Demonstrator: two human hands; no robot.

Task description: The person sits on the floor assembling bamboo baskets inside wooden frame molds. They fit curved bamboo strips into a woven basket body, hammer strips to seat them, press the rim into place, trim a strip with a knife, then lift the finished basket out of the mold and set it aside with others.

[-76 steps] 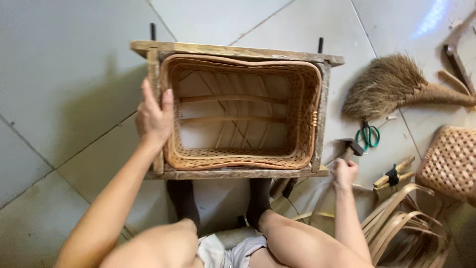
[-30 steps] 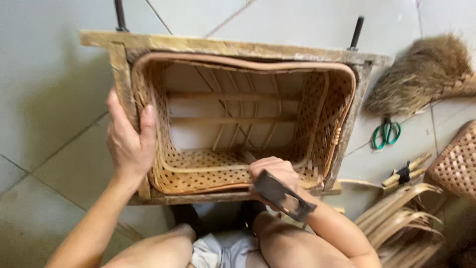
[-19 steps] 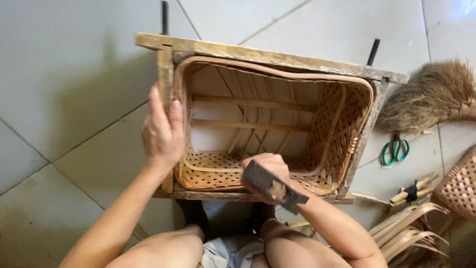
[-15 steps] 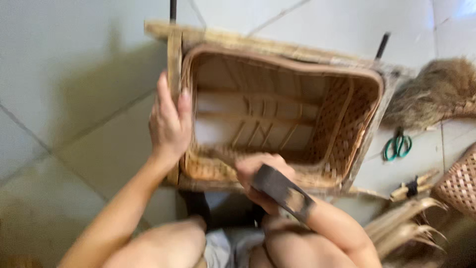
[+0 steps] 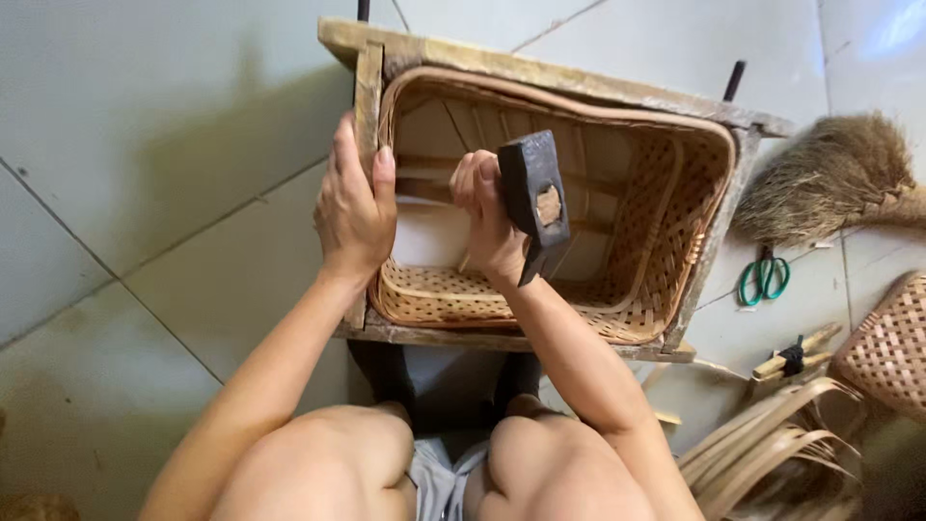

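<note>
Over basket [image 5: 617, 222] | right hand [image 5: 487, 217] grips hammer [image 5: 535, 203] | left hand [image 5: 352, 207] clasps frame [image 5: 579, 77]

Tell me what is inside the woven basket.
Inside the woven basket only wooden slats and pale floor show; the right hand and hammer cover part of the middle.

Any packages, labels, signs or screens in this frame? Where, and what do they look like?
None in view: no package, label, sign or screen.
What is there: a woven basket in a wooden frame, gripped by the left hand; a dark hammer in the right hand; a straw brush and green-handled scissors on the tiled floor.
</note>
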